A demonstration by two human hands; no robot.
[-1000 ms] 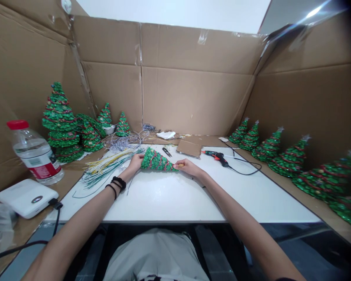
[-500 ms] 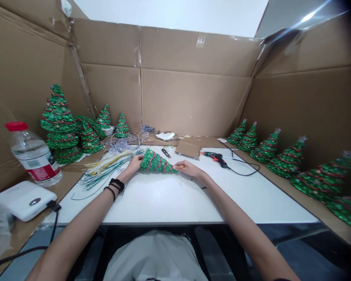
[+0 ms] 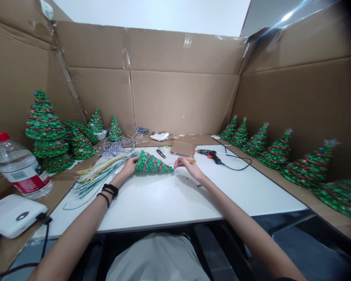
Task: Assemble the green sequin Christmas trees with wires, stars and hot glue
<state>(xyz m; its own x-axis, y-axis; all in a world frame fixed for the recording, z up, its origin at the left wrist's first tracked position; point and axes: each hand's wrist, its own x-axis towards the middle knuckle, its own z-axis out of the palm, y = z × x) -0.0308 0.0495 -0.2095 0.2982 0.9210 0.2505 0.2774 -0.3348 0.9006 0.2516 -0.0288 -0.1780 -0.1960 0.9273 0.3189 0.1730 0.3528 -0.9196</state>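
Note:
A small green tree with red garland (image 3: 153, 163) lies on its side over the white board, its tip pointing right. My left hand (image 3: 130, 166) grips its wide base. At the tip, my right hand (image 3: 187, 167) has its fingers pinched together, with a small yellowish-brown piece (image 3: 190, 160) in it. Behind the tree are black snips (image 3: 161, 153) and a cardboard square (image 3: 182, 149). A glue gun (image 3: 209, 154) lies to the right of the square.
Yellow and green wires (image 3: 99, 171) lie left of my left hand. A bottle (image 3: 20, 168) and a white device (image 3: 16, 214) stand far left. Finished trees line both sides, including a starred one (image 3: 310, 166). The glue gun's cable (image 3: 236, 168) curls right.
My right hand has drawn slightly away from the tree's tip, which now shows free of its fingers. The camera view has turned a little to the right.

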